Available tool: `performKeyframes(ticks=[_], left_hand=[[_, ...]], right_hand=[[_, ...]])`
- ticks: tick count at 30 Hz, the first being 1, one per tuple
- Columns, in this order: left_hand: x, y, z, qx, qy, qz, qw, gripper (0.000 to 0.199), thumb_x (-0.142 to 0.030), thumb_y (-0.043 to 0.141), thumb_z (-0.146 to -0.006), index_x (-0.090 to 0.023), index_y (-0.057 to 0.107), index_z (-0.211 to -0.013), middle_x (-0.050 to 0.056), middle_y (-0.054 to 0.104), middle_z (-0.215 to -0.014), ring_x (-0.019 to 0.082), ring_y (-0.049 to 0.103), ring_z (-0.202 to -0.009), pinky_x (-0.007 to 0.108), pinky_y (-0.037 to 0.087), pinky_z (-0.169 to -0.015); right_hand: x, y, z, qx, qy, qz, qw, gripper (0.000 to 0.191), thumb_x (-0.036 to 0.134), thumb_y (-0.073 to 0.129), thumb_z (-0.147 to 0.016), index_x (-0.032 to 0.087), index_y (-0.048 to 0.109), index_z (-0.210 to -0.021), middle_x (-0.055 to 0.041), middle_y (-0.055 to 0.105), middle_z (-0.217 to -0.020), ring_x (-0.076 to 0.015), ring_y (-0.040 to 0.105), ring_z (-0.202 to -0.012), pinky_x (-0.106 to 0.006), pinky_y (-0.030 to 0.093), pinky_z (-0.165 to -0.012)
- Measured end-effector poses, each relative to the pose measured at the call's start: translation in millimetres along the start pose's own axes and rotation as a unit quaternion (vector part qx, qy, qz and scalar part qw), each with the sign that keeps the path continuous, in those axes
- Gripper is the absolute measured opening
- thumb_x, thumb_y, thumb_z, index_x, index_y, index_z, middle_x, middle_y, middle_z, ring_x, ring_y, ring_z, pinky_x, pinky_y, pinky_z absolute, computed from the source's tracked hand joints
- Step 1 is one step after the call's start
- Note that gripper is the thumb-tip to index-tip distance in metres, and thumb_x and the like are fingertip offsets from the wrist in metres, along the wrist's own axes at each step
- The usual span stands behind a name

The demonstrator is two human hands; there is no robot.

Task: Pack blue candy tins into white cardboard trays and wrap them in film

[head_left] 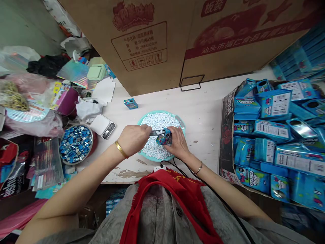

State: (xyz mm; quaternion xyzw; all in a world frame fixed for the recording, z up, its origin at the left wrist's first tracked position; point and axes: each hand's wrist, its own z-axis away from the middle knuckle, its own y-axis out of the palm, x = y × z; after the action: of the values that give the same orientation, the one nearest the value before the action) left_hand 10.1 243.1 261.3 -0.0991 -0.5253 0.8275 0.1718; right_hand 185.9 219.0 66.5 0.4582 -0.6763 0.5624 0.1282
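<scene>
The left hand [132, 139]'s grip is clamped on a metal scoop [154, 133], the right hand [179, 144]'s on a blue box [164, 137], above a teal basin [162, 112] of white candies [157, 147]; a shaky tilt could scatter candies past the box.

Left hand [132, 139] gripping palm-down, right hand [178, 143] curled just beside it
</scene>
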Motion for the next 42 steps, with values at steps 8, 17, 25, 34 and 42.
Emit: performKeyframes(ticks=[8,17,25,34,42], left_hand=[[15.7,12.5,18.4,-0.033,-0.051,-0.010,0.998,0.020,-0.031,0.045,-0.093,-0.020,0.060,-0.099,0.007,0.065,-0.095,0.025,0.064,-0.084,0.032,0.044,-0.065],[31.5,175.7,-6.3,0.015,-0.169,0.108,0.980,0.022,-0.028,0.045,-0.095,-0.020,0.056,-0.111,0.010,0.065,-0.111,0.025,0.064,-0.100,0.032,0.045,-0.073],[24.5,204.9,-24.3,-0.079,-0.165,0.271,0.945,0.026,-0.033,0.050,-0.093,-0.022,0.056,-0.116,0.006,0.067,-0.114,0.022,0.063,-0.105,0.033,0.047,-0.087],[46.6,128.2,21.0,-0.150,-0.047,0.318,0.935,0.030,-0.042,0.049,-0.091,-0.020,0.059,-0.110,0.006,0.069,-0.102,0.018,0.064,-0.092,0.028,0.048,-0.081],[27.2,35.2,13.5,-0.024,0.002,0.072,0.997,0.023,-0.033,0.050,-0.090,-0.019,0.062,-0.105,0.007,0.069,-0.106,0.024,0.066,-0.092,0.033,0.049,-0.075]], right_hand=[[-6.7,-1.1,1.5,-0.006,0.014,-0.010,1.000,0.075,0.028,0.063,-0.073,0.019,0.027,-0.139,-0.0165,0.049,-0.132,-0.0332,0.043,-0.128,-0.058,0.027,-0.112],[-22.0,-0.1,-0.1,0.029,0.051,-0.067,0.996,0.080,0.039,0.070,-0.073,0.018,0.031,-0.138,-0.0180,0.049,-0.132,-0.0337,0.048,-0.123,-0.052,0.042,-0.103],[-14.8,4.0,4.2,0.023,0.110,-0.093,0.989,0.083,0.047,0.071,-0.073,0.017,0.030,-0.139,-0.0183,0.050,-0.130,-0.0330,0.049,-0.122,-0.051,0.043,-0.102],[-17.9,-11.5,6.9,-0.007,0.053,0.005,0.999,0.079,0.033,0.068,-0.071,0.018,0.030,-0.138,-0.0180,0.048,-0.132,-0.0356,0.045,-0.123,-0.058,0.034,-0.106],[-0.2,0.6,5.0,0.005,-0.001,0.015,1.000,0.076,0.028,0.063,-0.074,0.018,0.028,-0.140,-0.0171,0.047,-0.135,-0.0339,0.038,-0.132,-0.058,0.022,-0.114]])
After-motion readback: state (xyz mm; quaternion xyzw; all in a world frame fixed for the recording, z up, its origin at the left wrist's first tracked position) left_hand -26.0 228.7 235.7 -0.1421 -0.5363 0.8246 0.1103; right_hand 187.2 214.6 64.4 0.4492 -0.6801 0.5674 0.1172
